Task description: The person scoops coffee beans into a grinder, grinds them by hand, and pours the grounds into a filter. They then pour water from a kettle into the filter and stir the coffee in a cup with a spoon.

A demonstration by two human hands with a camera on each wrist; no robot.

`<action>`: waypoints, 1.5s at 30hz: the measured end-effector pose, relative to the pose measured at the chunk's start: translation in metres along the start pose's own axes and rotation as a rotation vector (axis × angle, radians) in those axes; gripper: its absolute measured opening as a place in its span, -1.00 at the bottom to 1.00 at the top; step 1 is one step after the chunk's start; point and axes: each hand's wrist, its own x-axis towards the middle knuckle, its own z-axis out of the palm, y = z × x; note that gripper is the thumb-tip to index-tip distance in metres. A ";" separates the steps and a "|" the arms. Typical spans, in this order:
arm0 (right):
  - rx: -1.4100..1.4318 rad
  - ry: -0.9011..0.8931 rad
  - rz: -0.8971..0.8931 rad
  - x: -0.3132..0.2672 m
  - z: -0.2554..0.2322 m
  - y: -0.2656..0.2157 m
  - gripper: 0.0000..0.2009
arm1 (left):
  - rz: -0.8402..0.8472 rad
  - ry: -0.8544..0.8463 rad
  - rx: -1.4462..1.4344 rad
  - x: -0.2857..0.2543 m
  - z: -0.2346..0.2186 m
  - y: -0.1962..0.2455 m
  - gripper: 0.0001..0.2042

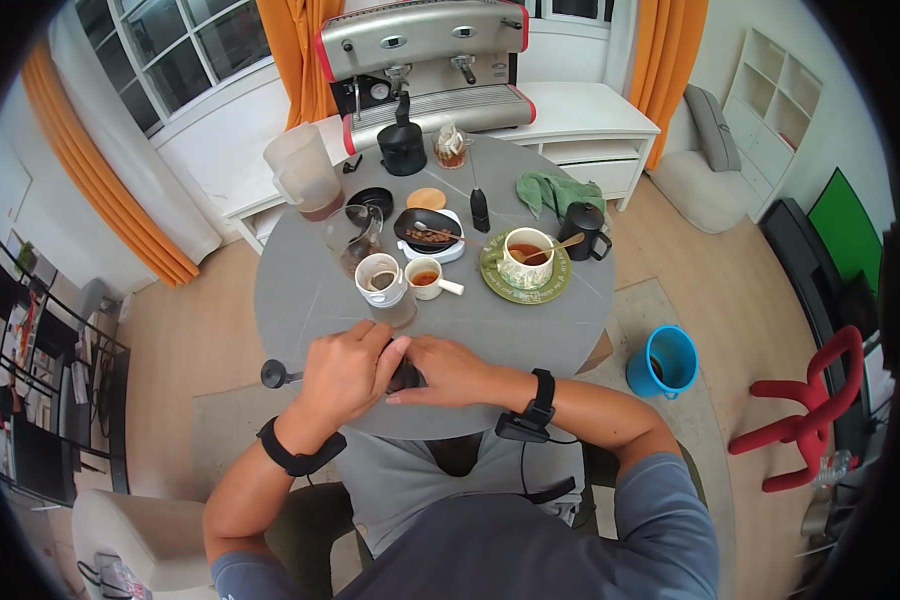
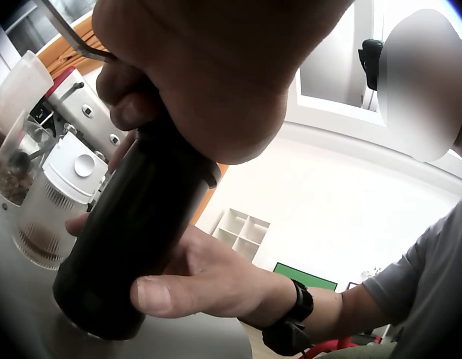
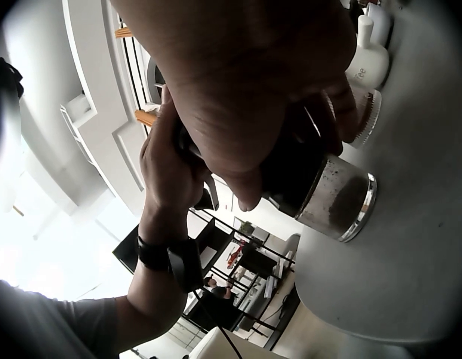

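A black hand coffee grinder [image 2: 134,232] stands at the near edge of the round table, gripped from two sides. My left hand [image 1: 346,372] curls over its top, where a metal crank arm comes out; the crank's black knob [image 1: 274,374] points to the left. Around the lower body wraps my right hand [image 1: 448,370], thumb along the side. Below the fingers, the right wrist view shows the grinder's clear jar [image 3: 339,200] with brown coffee grounds inside. From above, the hands hide most of the grinder.
Just beyond the hands stand a white-topped clear canister [image 1: 381,285] and a small white cup [image 1: 425,279]. Further back are a scale [image 1: 436,250] bearing a black dish of beans, a cup [image 1: 527,262] on a green saucer [image 1: 510,292], and a black pitcher [image 1: 582,228]. A blue bucket [image 1: 662,362] stands right.
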 end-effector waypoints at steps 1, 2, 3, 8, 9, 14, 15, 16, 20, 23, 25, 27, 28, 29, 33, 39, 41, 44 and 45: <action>-0.003 0.001 0.005 0.000 0.000 0.000 -0.42 | 0.001 0.004 0.045 0.000 -0.001 0.001 -0.79; -0.009 -0.007 0.013 0.000 0.001 0.001 -0.42 | 0.000 0.009 0.091 0.000 -0.001 0.002 -0.78; -0.013 -0.016 0.017 0.000 0.001 0.001 -0.42 | 0.000 0.009 0.091 0.000 0.001 0.003 -0.78; 0.035 -0.016 0.003 0.001 0.000 0.002 -0.46 | 0.008 0.002 -0.077 -0.001 -0.002 -0.004 -0.72; 0.037 0.027 -0.018 0.001 0.003 0.003 -0.51 | 0.006 0.003 -0.072 0.000 0.001 -0.008 -0.72; -0.014 0.023 -0.005 0.002 0.000 -0.002 -0.48 | 0.135 0.181 -0.120 -0.001 0.012 -0.014 -0.55; -0.033 -0.018 0.026 0.002 -0.002 -0.003 -0.45 | 0.138 0.181 -0.118 -0.001 0.010 -0.013 -0.55; -0.034 -0.015 0.025 0.002 -0.001 -0.001 -0.45 | 0.135 0.102 -0.037 -0.001 0.006 -0.011 -0.53; -0.018 -0.002 0.004 0.003 0.002 0.002 -0.54 | 0.156 -0.026 0.168 0.001 0.008 -0.004 -0.43; -0.027 0.004 0.018 0.003 0.002 0.002 -0.55 | 0.164 0.033 0.151 -0.001 0.011 0.001 -0.43; -0.024 0.021 0.003 0.003 0.006 0.007 -0.54 | 0.182 0.073 0.121 0.000 0.014 0.000 -0.45; -0.034 0.071 -0.056 0.004 0.012 0.011 -0.49 | 0.187 0.113 0.093 -0.002 0.015 0.001 -0.47; -0.029 0.057 -0.070 0.003 0.015 0.011 -0.49 | 0.118 0.057 0.122 -0.002 0.014 0.002 -0.49; 0.034 0.102 -0.032 0.003 0.015 0.005 -0.47 | 0.049 0.000 0.149 -0.002 0.015 0.004 -0.51; 0.280 0.093 0.191 0.008 0.019 -0.003 -0.44 | -0.214 -0.005 0.223 0.006 0.023 0.022 -0.55; 0.331 0.234 0.154 0.013 0.034 0.002 -0.58 | -0.002 0.106 0.201 0.001 0.029 -0.001 -0.62; 0.350 0.227 0.112 0.014 0.040 0.009 -0.62 | 0.243 0.105 0.163 0.000 0.025 -0.009 -0.64; 0.427 0.174 0.057 0.015 0.044 0.017 -0.68 | 0.377 0.036 0.127 0.001 0.017 -0.017 -0.66; 0.489 0.128 0.040 0.016 0.043 0.018 -0.69 | 0.380 0.037 0.127 0.000 0.016 -0.017 -0.66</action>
